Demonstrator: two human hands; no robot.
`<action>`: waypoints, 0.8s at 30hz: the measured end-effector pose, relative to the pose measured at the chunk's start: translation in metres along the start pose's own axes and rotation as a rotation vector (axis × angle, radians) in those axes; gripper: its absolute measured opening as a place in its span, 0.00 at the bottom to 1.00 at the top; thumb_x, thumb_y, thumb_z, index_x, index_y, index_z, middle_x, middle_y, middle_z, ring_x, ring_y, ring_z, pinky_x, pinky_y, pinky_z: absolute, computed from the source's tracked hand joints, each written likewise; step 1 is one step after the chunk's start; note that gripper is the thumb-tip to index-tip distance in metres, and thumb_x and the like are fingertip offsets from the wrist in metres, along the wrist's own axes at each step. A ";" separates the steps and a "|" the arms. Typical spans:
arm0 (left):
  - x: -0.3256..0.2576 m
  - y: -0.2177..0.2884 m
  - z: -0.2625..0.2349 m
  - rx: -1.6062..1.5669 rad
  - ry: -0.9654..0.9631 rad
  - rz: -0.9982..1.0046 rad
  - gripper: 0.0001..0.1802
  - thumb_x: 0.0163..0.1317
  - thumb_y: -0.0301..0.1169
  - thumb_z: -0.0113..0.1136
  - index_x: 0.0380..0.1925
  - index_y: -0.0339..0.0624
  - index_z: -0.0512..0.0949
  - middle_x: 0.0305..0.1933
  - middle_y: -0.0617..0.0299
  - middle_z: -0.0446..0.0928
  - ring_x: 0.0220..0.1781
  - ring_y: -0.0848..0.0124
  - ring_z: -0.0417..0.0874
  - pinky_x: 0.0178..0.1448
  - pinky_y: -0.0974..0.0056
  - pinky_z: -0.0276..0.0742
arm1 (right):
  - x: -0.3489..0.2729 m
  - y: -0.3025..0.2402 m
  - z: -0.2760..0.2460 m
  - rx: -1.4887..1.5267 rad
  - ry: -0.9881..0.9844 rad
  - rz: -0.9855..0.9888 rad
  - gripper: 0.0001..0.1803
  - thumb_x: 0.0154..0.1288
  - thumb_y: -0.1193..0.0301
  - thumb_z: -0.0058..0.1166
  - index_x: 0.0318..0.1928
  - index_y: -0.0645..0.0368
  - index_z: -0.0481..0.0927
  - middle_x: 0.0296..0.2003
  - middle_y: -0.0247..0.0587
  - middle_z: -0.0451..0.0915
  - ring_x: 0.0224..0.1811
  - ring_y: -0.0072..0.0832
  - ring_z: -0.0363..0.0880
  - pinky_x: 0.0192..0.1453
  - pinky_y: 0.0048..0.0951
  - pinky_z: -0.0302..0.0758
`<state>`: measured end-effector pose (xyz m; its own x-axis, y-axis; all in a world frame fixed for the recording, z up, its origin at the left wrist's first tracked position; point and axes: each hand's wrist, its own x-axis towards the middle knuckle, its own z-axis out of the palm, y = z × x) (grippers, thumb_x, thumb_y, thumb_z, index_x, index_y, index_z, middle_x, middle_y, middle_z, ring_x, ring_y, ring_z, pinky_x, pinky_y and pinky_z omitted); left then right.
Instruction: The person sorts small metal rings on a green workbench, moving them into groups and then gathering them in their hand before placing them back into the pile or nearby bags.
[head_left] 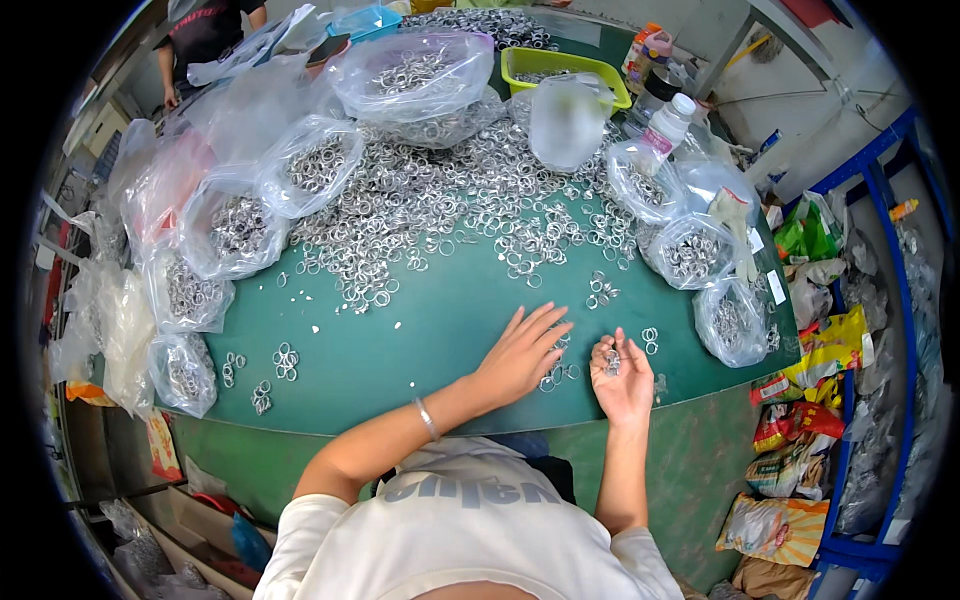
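My left hand (518, 358) is palm down over the green tabletop (440, 330), fingers stretched and slightly apart. Beside and partly beneath its fingertips lies a small group of silver metal rings (556, 378). My right hand (624, 384) is turned palm up, with its fingers curled round a few rings (612, 364). Just to its right is another little cluster of rings (650, 340). A further small cluster (601, 291) lies ahead of both hands. Beyond that spreads a large loose heap of rings (430, 200).
Open clear bags of rings (238, 235) line the left side, with more bags (692, 254) on the right. A yellow-green basket (610, 72) and a white bottle (668, 124) stand at the back. Blue shelving (900, 290) rises at right. Another person (205, 45) stands far left.
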<state>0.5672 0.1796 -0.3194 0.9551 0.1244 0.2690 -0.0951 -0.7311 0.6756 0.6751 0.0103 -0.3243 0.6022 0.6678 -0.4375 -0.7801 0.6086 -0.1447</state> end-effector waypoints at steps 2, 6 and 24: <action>0.009 0.004 0.005 0.107 -0.096 0.040 0.21 0.65 0.31 0.49 0.58 0.40 0.69 0.66 0.50 0.61 0.72 0.53 0.55 0.72 0.43 0.50 | 0.000 0.001 0.003 -0.011 0.025 -0.031 0.12 0.64 0.72 0.50 0.45 0.64 0.74 0.37 0.44 0.74 0.41 0.34 0.72 0.46 0.31 0.71; 0.000 0.003 0.016 0.179 -0.230 0.073 0.20 0.65 0.33 0.50 0.56 0.40 0.71 0.66 0.51 0.63 0.71 0.53 0.56 0.72 0.43 0.50 | -0.005 -0.001 0.004 0.002 -0.033 -0.013 0.13 0.64 0.72 0.48 0.47 0.63 0.73 0.40 0.46 0.72 0.43 0.35 0.69 0.48 0.32 0.69; -0.022 0.032 -0.002 -1.962 0.118 -0.774 0.22 0.72 0.38 0.36 0.54 0.30 0.66 0.53 0.48 0.73 0.59 0.55 0.73 0.66 0.52 0.67 | -0.030 0.049 0.043 -1.240 -0.513 -0.471 0.17 0.58 0.86 0.41 0.48 0.68 0.74 0.49 0.46 0.72 0.54 0.31 0.71 0.62 0.30 0.65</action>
<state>0.5431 0.1549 -0.3028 0.9249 0.0718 -0.3733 0.0411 0.9574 0.2859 0.6263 0.0381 -0.2797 0.6276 0.7536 0.1954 0.0276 0.2292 -0.9730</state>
